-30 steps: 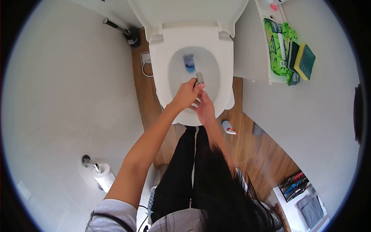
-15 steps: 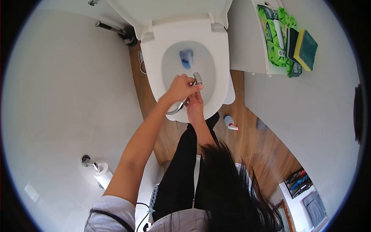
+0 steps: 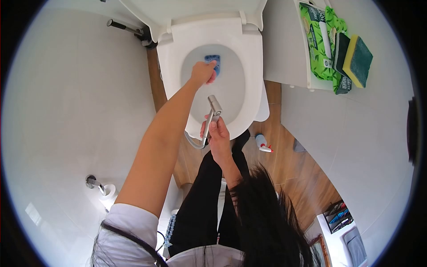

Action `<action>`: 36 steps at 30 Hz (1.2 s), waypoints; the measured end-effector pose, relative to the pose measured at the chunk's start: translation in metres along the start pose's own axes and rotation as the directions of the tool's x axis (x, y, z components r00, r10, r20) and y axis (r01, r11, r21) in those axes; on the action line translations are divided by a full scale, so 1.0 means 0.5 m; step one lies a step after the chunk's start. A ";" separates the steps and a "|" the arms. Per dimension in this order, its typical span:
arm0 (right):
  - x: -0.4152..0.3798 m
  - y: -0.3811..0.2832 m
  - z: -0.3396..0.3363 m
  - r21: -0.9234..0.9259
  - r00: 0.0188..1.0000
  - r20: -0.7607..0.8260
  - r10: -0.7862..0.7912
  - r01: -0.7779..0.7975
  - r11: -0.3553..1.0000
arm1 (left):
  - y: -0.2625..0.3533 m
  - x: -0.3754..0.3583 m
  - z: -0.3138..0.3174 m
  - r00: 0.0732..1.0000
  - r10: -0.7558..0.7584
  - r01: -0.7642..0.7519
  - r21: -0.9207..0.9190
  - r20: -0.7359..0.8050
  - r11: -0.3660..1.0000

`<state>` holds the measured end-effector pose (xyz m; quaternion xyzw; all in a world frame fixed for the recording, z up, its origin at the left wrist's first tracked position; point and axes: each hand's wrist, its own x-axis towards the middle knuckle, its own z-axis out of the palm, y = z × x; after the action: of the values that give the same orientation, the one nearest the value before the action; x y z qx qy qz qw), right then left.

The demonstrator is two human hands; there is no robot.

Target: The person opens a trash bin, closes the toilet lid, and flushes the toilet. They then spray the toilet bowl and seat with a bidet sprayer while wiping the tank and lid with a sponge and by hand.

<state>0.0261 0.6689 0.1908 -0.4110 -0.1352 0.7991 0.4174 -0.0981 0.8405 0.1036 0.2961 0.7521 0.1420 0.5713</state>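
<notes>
My right hand (image 3: 219, 138) is wrapped round the handle of a metal bidet sprayer (image 3: 214, 105), whose head points up over the front of the toilet bowl (image 3: 231, 95). From the sprayer's lower end a grey hose (image 3: 193, 142) curves off to the left. My left hand (image 3: 204, 72) is inside the bowl with its fingers curled; whether anything is in them is hidden. Just beyond it, at the bottom of the bowl, lies bubbly blue water (image 3: 212, 58). The white seat (image 3: 251, 75) is down and the lid (image 3: 195, 9) stands raised.
A toilet brush (image 3: 129, 29) is at the back left. On the right-hand ledge lie green wipes packs (image 3: 316, 49) and a yellow-green sponge (image 3: 358, 61). A spray bottle (image 3: 262, 142) with a red nozzle lies on the wooden floor (image 3: 284, 164). A paper roll (image 3: 107, 196) hangs at the left wall.
My left hand has left the sprayer and reached further into the bowl, beside the blue water. My right hand now holds the sprayer alone, slightly nearer to me.
</notes>
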 end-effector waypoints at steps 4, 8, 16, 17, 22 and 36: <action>0.012 -0.024 0.006 0.072 0.991 -0.110 -0.073 0.081 0.994 | 0.012 0.023 0.021 0.957 0.223 -0.180 0.220 -0.188 0.959; 0.016 -0.038 0.013 0.104 0.976 -0.185 -0.112 0.133 0.986 | 0.044 0.020 0.012 0.968 0.239 -0.212 0.260 -0.078 0.942; 0.022 -0.047 0.025 -0.086 0.959 -0.109 -0.263 0.255 0.963 | 0.077 0.019 0.006 0.909 0.417 -0.394 0.300 -0.014 0.869; 0.027 -0.052 0.025 -0.087 0.958 -0.111 -0.263 0.255 0.963 | 0.083 0.019 0.006 0.858 0.513 -0.475 0.382 0.003 0.793; 0.048 -0.110 0.053 -0.043 0.901 -0.171 -0.398 0.397 0.917 | 0.072 0.016 0.010 0.778 0.628 -0.558 0.482 0.021 0.676; 0.010 -0.081 0.094 -0.119 0.968 -0.031 -0.247 0.242 0.963 | 0.102 0.029 -0.039 0.868 0.472 -0.435 0.224 -0.152 0.872</action>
<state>0.0106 0.7037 0.2400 -0.4325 -0.2210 0.7228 0.4916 -0.1043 0.8918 0.1263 0.5003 0.7247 0.2324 0.4129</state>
